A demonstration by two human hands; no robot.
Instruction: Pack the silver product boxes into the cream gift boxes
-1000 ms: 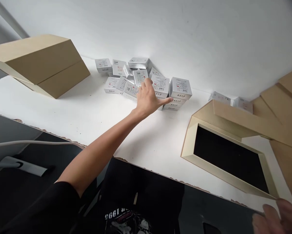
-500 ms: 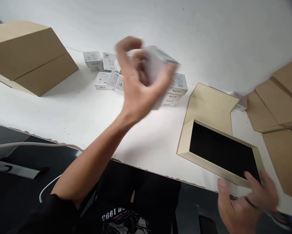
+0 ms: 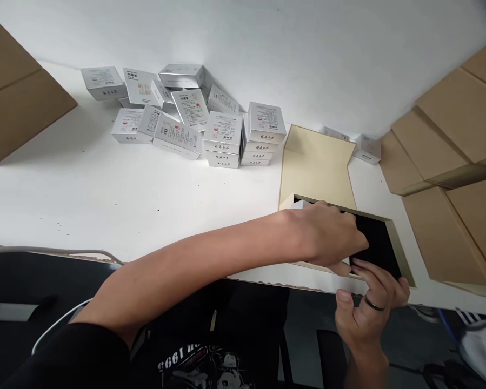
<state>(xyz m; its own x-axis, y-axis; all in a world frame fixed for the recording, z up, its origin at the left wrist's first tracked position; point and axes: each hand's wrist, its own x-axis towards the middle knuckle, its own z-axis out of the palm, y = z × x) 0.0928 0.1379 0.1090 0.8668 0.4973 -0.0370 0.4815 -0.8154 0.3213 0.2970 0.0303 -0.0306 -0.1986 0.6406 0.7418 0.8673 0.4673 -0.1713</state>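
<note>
An open cream box [image 3: 403,254] with a black inside lies near the table's front edge, its lid [image 3: 318,165] folded back toward the wall. My left hand [image 3: 327,235] reaches over the box's left part, fingers curled over a white small box [image 3: 301,205] that is mostly hidden beneath it. With a black ring on one finger, my right hand [image 3: 372,300] rests at the box's front wall, fingers apart over the rim and fingertips close to my left hand. Silver-white small boxes stand in two stacks [image 3: 223,132] [image 3: 265,129] left of the lid.
More silver-white small boxes [image 3: 178,138] lie in a loose pile by the wall. Brown cartons [image 3: 445,232] stand at the right, another carton [image 3: 19,108] at the far left. A small box [image 3: 367,148] sits behind the lid. A cable [image 3: 64,250] runs along the front edge.
My left hand has moved right and down from above the stacks, carrying the small box into the cream box. My right hand has shifted to the front rim. The view has turned slightly.
</note>
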